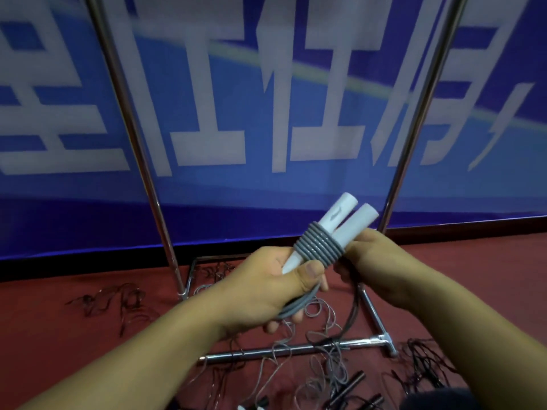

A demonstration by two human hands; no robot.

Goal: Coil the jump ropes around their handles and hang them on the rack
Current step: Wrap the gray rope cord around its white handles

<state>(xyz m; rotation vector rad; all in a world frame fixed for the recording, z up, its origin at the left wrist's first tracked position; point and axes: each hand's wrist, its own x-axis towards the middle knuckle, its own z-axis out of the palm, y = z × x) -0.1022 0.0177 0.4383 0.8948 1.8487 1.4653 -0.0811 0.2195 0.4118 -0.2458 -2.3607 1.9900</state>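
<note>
The two white handles (331,229) lie side by side, tilted up and to the right, in front of the rack (420,113). Grey rope (318,247) is wound in tight turns around the middle of both handles. The left hand (266,291) grips the lower ends of the handles, thumb across the front, fingers curled round them and round the loose rope that runs down through the palm. The right hand (373,261) holds the bundle from the right side, just beside the coil; its fingers are bent against the handles, but the fingertips are hidden behind the coil. Loose rope hangs from the hands to the red floor (88,350). More ropes (322,371), thin and tangled, lie on the floor around the rack's base bar. Dark handles (352,383) lie near the lower edge. A blue banner (236,113) with white characters stands behind the rack.
</note>
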